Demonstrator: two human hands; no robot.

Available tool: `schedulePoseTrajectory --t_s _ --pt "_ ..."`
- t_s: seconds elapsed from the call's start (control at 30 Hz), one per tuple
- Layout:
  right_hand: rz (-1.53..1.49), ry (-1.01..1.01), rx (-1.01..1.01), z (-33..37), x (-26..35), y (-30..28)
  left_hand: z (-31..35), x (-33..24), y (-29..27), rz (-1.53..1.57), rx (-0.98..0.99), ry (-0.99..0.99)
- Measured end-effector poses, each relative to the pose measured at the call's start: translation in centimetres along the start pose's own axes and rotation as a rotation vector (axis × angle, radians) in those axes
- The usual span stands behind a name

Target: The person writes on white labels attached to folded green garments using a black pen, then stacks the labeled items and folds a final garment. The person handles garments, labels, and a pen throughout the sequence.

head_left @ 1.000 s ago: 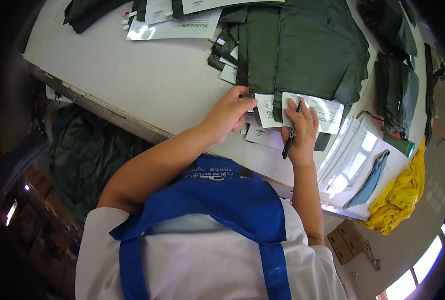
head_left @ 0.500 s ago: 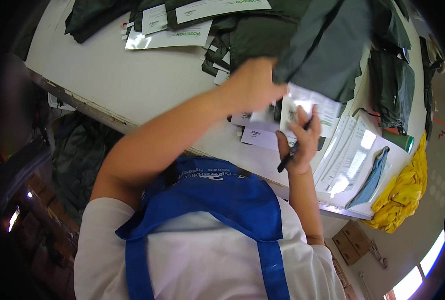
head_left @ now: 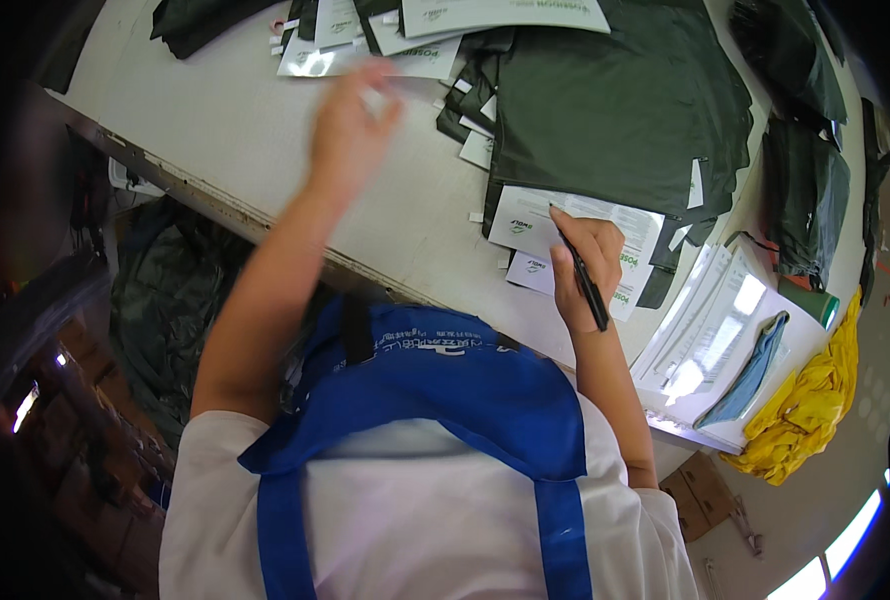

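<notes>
One black pen [head_left: 587,283], likely light and rigid, sits barrel-gripped in the right hand [head_left: 600,258], centre-right; blurred left hand [head_left: 348,135], upper-left, seems spread.

The person wears a white shirt [head_left: 405,530] with short, loose sleeves: the left sleeve [head_left: 220,455] and the right sleeve [head_left: 615,440] both leave the forearms bare. Over it sits a plain, deep blue apron [head_left: 445,410]. Its chest edge dips in a wide curve, standing slightly off the shirt, and its left corner flares to a point. Two broad, flat straps in the same blue, the left strap [head_left: 287,545] and the right strap [head_left: 562,545], run down from that edge. Across the apron's far part goes pale printing [head_left: 435,345], with a short dark strip [head_left: 358,333] near its left end. The left hand [head_left: 350,135], blurred, and the right hand [head_left: 590,265] are bare.
</notes>
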State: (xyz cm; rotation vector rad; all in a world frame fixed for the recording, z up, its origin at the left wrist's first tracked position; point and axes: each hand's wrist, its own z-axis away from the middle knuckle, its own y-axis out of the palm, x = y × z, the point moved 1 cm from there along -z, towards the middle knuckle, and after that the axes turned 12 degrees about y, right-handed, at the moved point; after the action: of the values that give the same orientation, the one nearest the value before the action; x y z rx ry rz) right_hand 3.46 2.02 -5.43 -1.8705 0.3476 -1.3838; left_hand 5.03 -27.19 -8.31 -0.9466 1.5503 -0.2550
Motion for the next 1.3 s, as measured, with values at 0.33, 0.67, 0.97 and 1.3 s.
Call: schedulePoseTrajectory --t_s 0.33,0.67,0.97,1.3 --pt "-0.393 0.246 -0.026 0.5 0.4 3.5 7.1 -5.9 6.1 0.165 0.551 -0.123" --pt "-0.361 0.185 0.007 1.7 0.7 4.6 9.7 -4.9 5.8 1.051 0.483 -0.890" --pt "-0.289 0.297 0.028 1.9 0.8 5.4 10.5 -5.4 5.7 1.164 0.343 -0.930" --pt "-0.364 0.333 -0.018 1.9 0.9 5.1 10.6 -5.4 5.8 1.140 0.333 -0.925"
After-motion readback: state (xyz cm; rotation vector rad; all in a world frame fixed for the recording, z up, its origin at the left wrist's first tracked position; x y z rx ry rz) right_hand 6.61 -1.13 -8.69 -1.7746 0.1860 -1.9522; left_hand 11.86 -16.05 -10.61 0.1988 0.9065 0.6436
